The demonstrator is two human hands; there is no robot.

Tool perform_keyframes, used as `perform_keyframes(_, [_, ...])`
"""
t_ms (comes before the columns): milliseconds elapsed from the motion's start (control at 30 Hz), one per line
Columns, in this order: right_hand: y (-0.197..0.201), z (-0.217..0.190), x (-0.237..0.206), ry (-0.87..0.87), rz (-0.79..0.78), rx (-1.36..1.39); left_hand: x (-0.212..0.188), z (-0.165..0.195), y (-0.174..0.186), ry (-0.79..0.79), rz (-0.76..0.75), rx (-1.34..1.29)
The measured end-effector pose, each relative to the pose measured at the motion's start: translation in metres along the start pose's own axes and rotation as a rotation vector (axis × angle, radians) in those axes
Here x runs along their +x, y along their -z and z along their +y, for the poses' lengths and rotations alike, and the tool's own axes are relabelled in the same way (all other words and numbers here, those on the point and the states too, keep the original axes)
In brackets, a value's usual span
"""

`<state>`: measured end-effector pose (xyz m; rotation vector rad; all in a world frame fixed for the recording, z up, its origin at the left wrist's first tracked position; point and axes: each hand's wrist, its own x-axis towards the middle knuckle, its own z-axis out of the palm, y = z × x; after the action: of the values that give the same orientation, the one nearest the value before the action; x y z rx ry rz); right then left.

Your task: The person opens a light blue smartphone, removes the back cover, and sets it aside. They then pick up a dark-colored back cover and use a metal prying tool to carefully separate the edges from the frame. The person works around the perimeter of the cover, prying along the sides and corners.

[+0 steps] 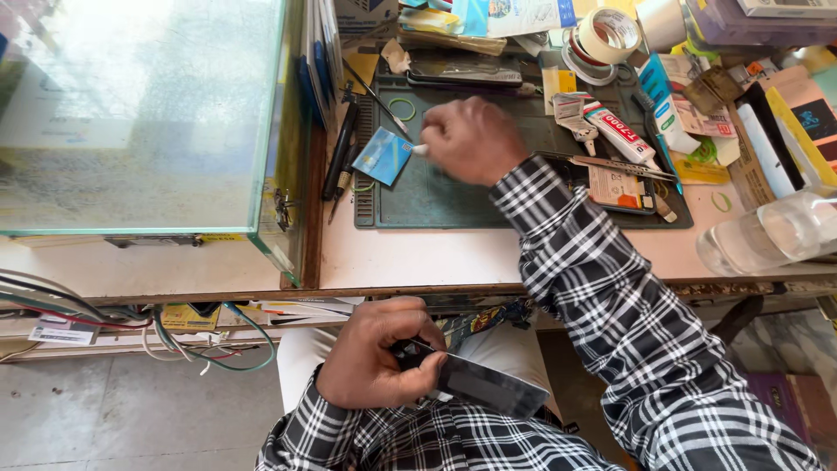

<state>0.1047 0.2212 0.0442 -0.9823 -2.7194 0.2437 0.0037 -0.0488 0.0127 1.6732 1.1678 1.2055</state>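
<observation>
On mat (pixel 453 196): right hand (pixel 475 139) touching, apparently, blue card (pixel 382 155).

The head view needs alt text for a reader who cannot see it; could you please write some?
Seen from above, a person's right hand reaches across a dark work mat to a small blue card, while the left hand holds a dark phone in the lap. Glue tubes, tape rolls and tools crowd the bench.
</observation>
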Motion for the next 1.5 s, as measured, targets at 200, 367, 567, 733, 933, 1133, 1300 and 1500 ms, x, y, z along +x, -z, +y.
perform_keyframes(200, [-0.005, -0.028, 0.003, 0.184, 0.004, -0.162, 0.011, 0.000, 0.007, -0.070, 0.063, 0.135])
perform_keyframes(367, [0.012, -0.021, 0.002, 0.153, 0.028, -0.208, 0.026, -0.008, 0.018, -0.166, 0.107, 0.164])
perform_keyframes(567, [0.053, 0.046, 0.054, 0.133, 0.533, -0.469, 0.028, -0.012, 0.026, -0.140, 0.156, 0.097])
perform_keyframes(733, [0.070, 0.072, 0.067, 0.130, 0.341, -0.288, 0.025, -0.011, 0.026, -0.160, 0.126, 0.182])
perform_keyframes(933, [0.025, 0.034, 0.037, 0.260, -0.052, 0.188, 0.026, -0.012, 0.026, -0.036, 0.050, 0.190])
perform_keyframes(1133, [-0.013, -0.032, 0.043, 0.251, 0.096, -0.048, 0.025, -0.009, 0.022, -0.070, 0.081, 0.193])
perform_keyframes(1300, [0.027, -0.027, 0.028, 0.360, -0.779, 0.085, 0.025, -0.007, 0.024, -0.107, 0.077, 0.251])
perform_keyframes(1500, [0.050, -0.012, 0.020, 0.261, -0.094, 0.072, 0.026, -0.009, 0.028, -0.059, 0.028, 0.192])
